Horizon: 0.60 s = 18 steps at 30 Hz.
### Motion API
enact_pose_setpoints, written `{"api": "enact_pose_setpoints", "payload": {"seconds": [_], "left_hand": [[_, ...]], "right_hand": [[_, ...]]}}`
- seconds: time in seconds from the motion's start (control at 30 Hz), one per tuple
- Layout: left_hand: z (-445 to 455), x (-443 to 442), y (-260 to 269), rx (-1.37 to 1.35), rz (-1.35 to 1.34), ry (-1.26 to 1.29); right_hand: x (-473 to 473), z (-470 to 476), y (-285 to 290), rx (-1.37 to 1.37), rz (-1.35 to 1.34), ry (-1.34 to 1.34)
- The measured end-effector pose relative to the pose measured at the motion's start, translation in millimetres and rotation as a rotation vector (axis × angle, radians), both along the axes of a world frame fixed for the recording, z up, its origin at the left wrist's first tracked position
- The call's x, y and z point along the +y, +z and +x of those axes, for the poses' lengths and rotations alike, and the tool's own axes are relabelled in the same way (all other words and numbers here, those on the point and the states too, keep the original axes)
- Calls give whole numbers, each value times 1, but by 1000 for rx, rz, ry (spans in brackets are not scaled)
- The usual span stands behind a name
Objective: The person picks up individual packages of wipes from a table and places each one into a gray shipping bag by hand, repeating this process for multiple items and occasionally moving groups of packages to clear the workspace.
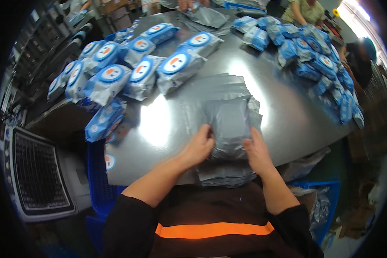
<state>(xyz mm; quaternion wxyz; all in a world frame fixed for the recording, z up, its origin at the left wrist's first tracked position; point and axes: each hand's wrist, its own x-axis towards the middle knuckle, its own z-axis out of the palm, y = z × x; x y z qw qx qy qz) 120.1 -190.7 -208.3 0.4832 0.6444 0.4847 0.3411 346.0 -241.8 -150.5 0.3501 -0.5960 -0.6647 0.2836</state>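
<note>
A filled grey plastic mailing bag (pixel 230 124) lies on a stack of flat grey bags (pixel 225 175) at the near edge of the metal table. My left hand (pixel 201 143) is at the bag's left side, its fingers curled on the film. At the right side, my right hand (pixel 256 150) holds the bag's edge between thumb and fingers. Blue and white wipe packs with round lids (pixel 175 66) lie in a group to the left. A larger heap of similar packs (pixel 325 63) covers the table's right side. What the filled bag contains is hidden.
The shiny metal table (pixel 296 125) has round stickers at its left corner. A blue plastic crate (pixel 98 174) stands below left, beside an air cooler (pixel 40 174). Another blue crate (pixel 333 200) holds grey film below right. Across the table, a person's hands (pixel 188 4) touch more grey bags (pixel 208 17).
</note>
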Motion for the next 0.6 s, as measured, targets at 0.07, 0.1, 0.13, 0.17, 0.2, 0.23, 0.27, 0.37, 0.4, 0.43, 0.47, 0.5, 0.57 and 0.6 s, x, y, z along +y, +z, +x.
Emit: {"api": "enact_pose_setpoints", "payload": {"seconds": [0.07,0.1,0.13,0.17,0.2,0.23,0.27,0.37,0.4,0.43,0.47,0.5,0.57,0.6], "left_hand": [[-1,-26,57,-136,-99,-116],[-9,-33,89,-99,-128,-195],[-24,-33,109,-65,-158,-289],[-50,-23,93,153,307,-204],[-90,-5,92,459,577,15],[-134,11,89,777,757,311],[-165,15,98,814,752,529],[-305,6,61,1319,750,611],[-303,-5,58,1330,699,608],[-300,-9,55,1347,642,612],[-295,-12,57,1367,624,605],[-292,-13,63,1397,604,594],[-289,-1,53,1192,640,502],[-280,-13,62,773,516,520]], "right_hand": [[-15,-6,22,761,-238,-20],[-27,-2,30,1133,-352,-52],[-37,21,22,1333,-413,-58],[-50,38,24,1516,-433,-82],[-65,58,26,1527,-337,-123],[-85,80,27,1527,-237,-175],[-105,103,30,1405,-100,-313],[-180,210,22,1169,179,-507],[-194,208,48,1105,235,-790],[-228,242,43,1060,255,-957],[-253,273,39,1025,264,-1143],[-279,297,34,969,269,-1341],[-374,389,-30,-136,134,-1840],[-361,382,-50,-410,81,-1749]]}}
